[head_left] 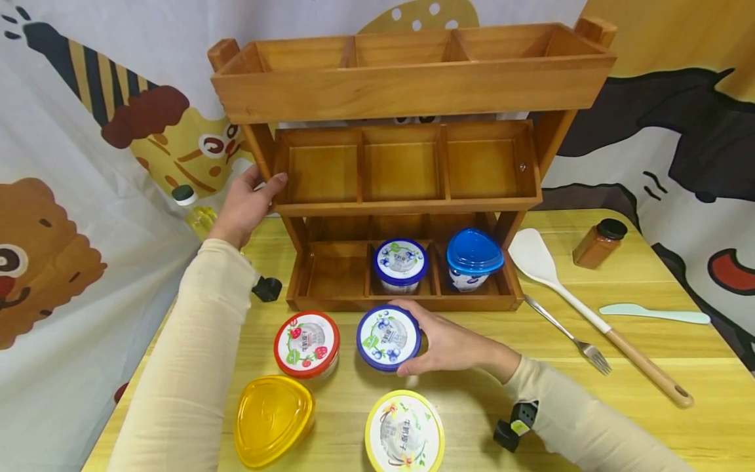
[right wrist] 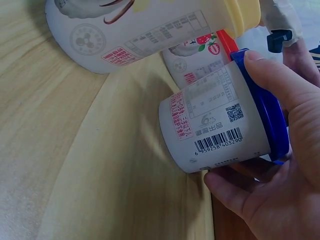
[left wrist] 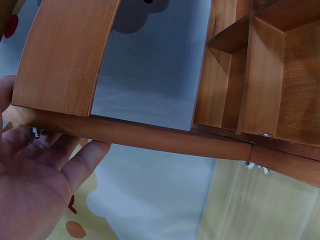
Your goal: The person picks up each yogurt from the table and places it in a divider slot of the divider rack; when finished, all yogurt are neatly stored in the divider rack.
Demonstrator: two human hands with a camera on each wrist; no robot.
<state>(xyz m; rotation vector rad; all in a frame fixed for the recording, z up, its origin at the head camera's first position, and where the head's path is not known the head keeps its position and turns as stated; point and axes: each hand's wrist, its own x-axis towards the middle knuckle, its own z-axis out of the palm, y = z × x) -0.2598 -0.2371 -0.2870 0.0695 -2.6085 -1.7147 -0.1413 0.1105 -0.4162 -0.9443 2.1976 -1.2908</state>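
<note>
My left hand (head_left: 246, 201) grips the left side of a three-tier wooden rack (head_left: 407, 208); its fingers lie along the wooden frame (left wrist: 165, 140) in the left wrist view. In front of the rack, my right hand (head_left: 449, 344) holds a blueberry pudding cup (head_left: 388, 339) by its blue lid. The right wrist view shows the white side of this cup (right wrist: 215, 117), with a barcode; whether its base touches the table cannot be told. Nearby stand a red-lidded strawberry cup (head_left: 307, 345), a yellow-lidded cup (head_left: 404, 432) and a yellow rounded-triangular container (head_left: 273, 421).
The bottom tier holds another blue-lidded cup (head_left: 401, 262) and a blue triangular container (head_left: 474, 252) atop a white cup. To the right lie a spatula (head_left: 533, 257), a fork (head_left: 592, 354), a pale-green knife (head_left: 655, 313) and a spice jar (head_left: 600, 244). An oil bottle (head_left: 197, 213) stands behind my left arm.
</note>
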